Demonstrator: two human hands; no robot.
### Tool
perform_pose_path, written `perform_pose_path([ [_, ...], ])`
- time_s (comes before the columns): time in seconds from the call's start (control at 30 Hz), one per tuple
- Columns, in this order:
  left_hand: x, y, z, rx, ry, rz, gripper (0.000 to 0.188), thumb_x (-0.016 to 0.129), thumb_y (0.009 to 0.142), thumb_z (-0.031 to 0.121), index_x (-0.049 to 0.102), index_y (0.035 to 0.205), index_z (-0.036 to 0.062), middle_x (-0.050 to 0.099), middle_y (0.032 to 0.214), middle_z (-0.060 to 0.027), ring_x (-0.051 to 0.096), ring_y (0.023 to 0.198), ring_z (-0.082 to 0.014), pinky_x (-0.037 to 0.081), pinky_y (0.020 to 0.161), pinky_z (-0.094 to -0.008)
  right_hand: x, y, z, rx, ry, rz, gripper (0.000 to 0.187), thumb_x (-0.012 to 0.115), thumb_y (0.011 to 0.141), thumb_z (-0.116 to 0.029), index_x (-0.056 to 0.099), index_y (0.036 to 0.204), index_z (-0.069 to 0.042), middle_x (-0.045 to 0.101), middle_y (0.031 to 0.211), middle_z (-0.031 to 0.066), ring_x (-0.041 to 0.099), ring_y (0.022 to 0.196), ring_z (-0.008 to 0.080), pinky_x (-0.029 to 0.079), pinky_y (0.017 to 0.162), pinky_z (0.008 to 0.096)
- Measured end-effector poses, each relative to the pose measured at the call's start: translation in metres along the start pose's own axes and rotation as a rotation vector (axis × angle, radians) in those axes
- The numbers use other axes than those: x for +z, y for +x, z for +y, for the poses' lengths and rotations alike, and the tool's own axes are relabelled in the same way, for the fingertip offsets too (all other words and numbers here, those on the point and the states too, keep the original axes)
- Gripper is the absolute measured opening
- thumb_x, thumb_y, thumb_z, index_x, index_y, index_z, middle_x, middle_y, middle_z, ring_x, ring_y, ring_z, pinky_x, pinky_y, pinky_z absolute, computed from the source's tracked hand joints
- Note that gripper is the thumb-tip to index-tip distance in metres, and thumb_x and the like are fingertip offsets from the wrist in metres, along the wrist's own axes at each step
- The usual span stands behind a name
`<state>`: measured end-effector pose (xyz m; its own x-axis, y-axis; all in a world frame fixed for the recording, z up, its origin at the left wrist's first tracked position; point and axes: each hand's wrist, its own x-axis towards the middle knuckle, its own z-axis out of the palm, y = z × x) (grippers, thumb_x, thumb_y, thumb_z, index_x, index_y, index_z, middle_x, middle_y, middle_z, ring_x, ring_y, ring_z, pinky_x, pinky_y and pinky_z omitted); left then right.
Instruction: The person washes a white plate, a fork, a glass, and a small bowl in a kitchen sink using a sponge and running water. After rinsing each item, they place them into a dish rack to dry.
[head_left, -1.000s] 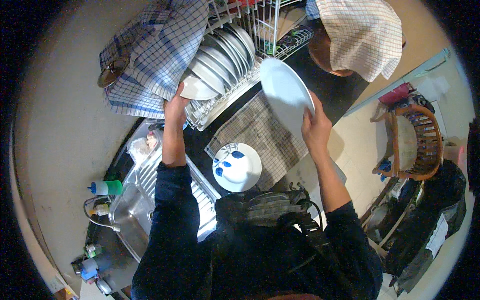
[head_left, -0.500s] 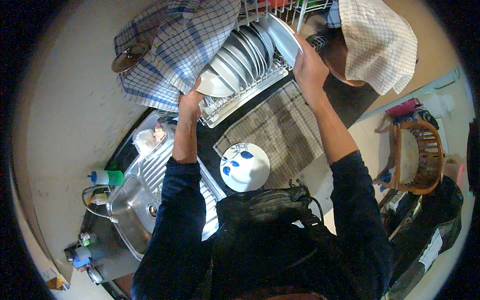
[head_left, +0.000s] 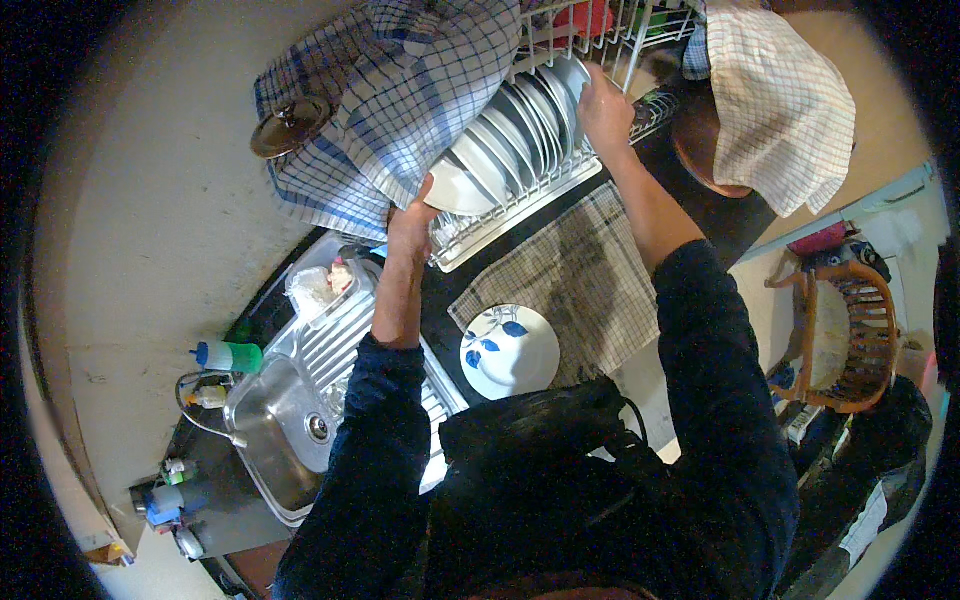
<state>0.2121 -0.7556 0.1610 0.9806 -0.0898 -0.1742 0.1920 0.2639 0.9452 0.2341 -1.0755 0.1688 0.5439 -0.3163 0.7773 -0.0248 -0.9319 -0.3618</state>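
At the far right end of a white dish rack (head_left: 520, 222), my right hand (head_left: 605, 118) is closed on the rim of a white plate (head_left: 568, 84). That plate stands tilted among the row, beside several other plates (head_left: 505, 140) upright in the slots. My left hand (head_left: 408, 230) is at the rack's near left end, next to the leftmost plate (head_left: 460, 188) and under the hanging corner of a blue-checked cloth (head_left: 400, 100). Its fingers are mostly hidden there. A white plate with blue leaves (head_left: 510, 352) lies partly on a brown checked cloth (head_left: 570, 280) in front of me.
To the left are a steel sink (head_left: 285, 430) with a ribbed drainboard and a clear plastic tub (head_left: 325, 290). A metal lid (head_left: 290, 125) rests on the blue-checked cloth. Far right, a pale cloth (head_left: 785, 110) covers part of a brown bowl (head_left: 700, 150); a wooden chair (head_left: 850, 340) stands beyond.
My right hand has lowered the plate into the end of the row; before, it was held out to the right. My left hand stays at the rack's left end. The whole view has shifted slightly.
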Motion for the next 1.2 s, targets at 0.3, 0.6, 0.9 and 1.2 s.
perform_pose_path([
  [0.3, 0.007, -0.025, 0.000, -0.055, 0.244, 0.150, 0.061, 0.063, 0.086, 0.018, 0.035, 0.138, 0.0017, 0.051, 0.128, -0.0161, 0.058, 0.106, -0.0289, 0.046, 0.089, -0.0368, -0.010, 0.014, 0.000, 0.076, -0.033, -0.150, 0.034, 0.061, 0.080, -0.010, 0.054, 0.113, -0.007, 0.064, 0.090, 0.0217, 0.062, 0.084, 0.0397, 0.050, 0.070, 0.0474],
  [0.6, -0.040, -0.065, -0.022, 0.057, 0.197, 0.104, 0.044, 0.069, 0.081, 0.020, 0.056, 0.118, 0.0002, 0.061, 0.109, -0.0115, 0.057, 0.097, -0.0238, 0.045, 0.081, -0.0342, -0.080, -0.137, -0.028, 0.396, 0.528, -0.011, 0.021, 0.056, 0.086, -0.007, 0.061, 0.107, -0.001, 0.066, 0.103, 0.0140, 0.064, 0.094, 0.0247, 0.048, 0.084, 0.0327],
  [0.9, -0.040, -0.143, 0.023, -0.042, 0.195, 0.139, 0.036, 0.073, 0.080, 0.026, 0.058, 0.098, -0.0013, 0.062, 0.092, -0.0077, 0.058, 0.083, -0.0155, 0.043, 0.074, -0.0282, -0.118, -0.268, -0.060, 0.673, 0.491, -0.593, 0.021, 0.058, 0.089, -0.019, 0.064, 0.105, -0.007, 0.068, 0.092, 0.0105, 0.065, 0.082, 0.0203, 0.050, 0.074, 0.0313],
  [1.2, -0.027, -0.173, 0.008, -0.164, 0.115, -0.032, 0.028, 0.063, 0.083, 0.017, 0.062, 0.100, -0.0058, 0.067, 0.089, -0.0107, 0.064, 0.075, -0.0173, 0.050, 0.067, -0.0300, -0.161, -0.239, -0.116, 0.130, 0.688, -0.716, 0.098, 0.082, 0.063, -0.028, 0.027, 0.141, -0.004, 0.031, 0.142, 0.0248, 0.033, 0.130, 0.0385, 0.025, 0.110, 0.0443],
])
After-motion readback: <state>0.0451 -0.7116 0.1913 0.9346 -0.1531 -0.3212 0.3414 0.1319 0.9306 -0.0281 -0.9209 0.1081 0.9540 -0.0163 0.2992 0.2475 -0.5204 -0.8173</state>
